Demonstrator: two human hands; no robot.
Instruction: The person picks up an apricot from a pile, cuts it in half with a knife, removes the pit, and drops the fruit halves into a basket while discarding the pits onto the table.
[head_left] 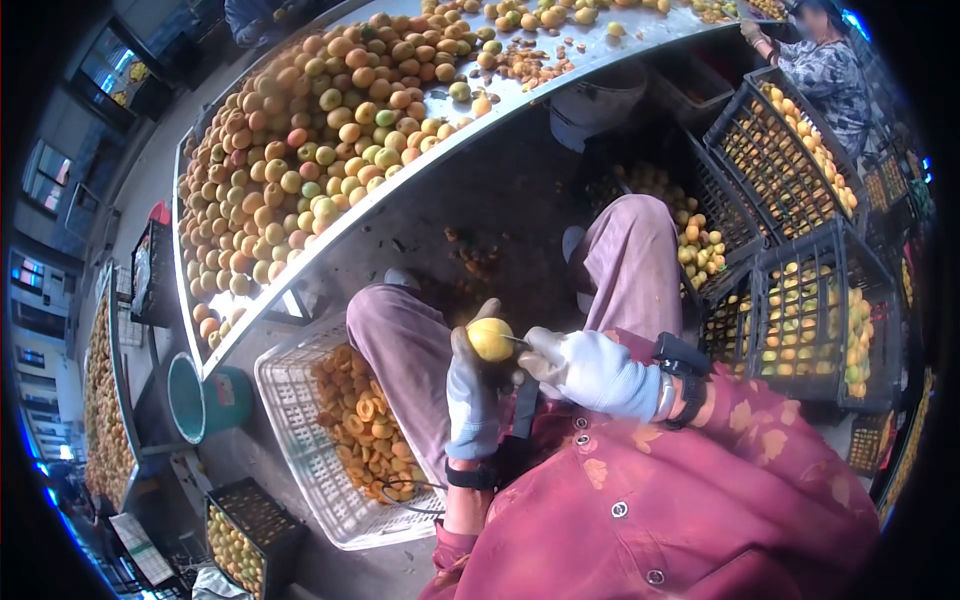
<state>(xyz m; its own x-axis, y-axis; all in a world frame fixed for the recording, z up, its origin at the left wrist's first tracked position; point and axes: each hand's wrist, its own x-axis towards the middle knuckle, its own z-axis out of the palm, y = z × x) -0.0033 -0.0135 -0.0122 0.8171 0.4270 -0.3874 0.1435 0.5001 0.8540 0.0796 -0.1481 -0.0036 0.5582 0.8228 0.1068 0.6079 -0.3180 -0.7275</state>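
A whole yellow apricot (490,339) sits in the fingers of my gloved left hand (472,395), above my lap. My gloved right hand (590,370) is closed around what looks like a small knife (518,341). Only a thin bit of it shows, its tip at the apricot's right side; the handle is hidden in my fingers. Below and left of my left hand stands a white plastic basket (290,450), with orange halved apricots (365,425) inside.
A metal-edged table (245,335) ahead bears a large heap of apricots (300,150). Black crates (795,325) of fruit are stacked at right. A teal bucket (225,400) stands left, near another fruit crate (255,525). Another person (825,80) is at upper right.
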